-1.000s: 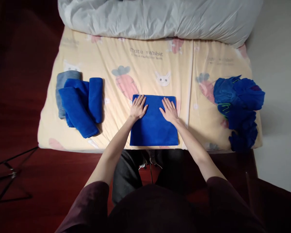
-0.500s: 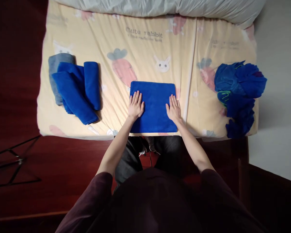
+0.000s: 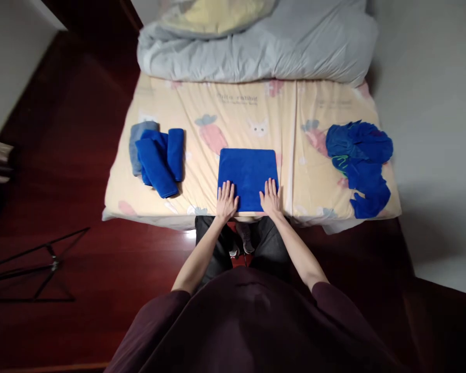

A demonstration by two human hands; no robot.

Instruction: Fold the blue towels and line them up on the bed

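Observation:
A flat blue cloth (image 3: 247,168), folded to a near-square, lies at the front edge of the bed. My left hand (image 3: 227,201) rests open on its near left corner, fingers stretched away from me. On the near right part my right hand (image 3: 271,198) lies open in the same way. Several rolled or folded blue cloths (image 3: 157,163) are piled to the left, partly over a grey-blue one (image 3: 135,155). A crumpled heap of blue cloths (image 3: 363,160) sits at the right, with a bit of green trim showing.
The bed carries a yellow sheet (image 3: 202,189) printed with carrots and rabbits. Bunched grey bedding (image 3: 256,54) lies across its far side. A wall (image 3: 431,155) stands at the right. Black tripod legs (image 3: 52,264) are on the dark red floor at the left.
Both hands have slid toward me, from the middle of the blue cloth's sides to its near edge. The view has tilted up and shows more of the far bedding.

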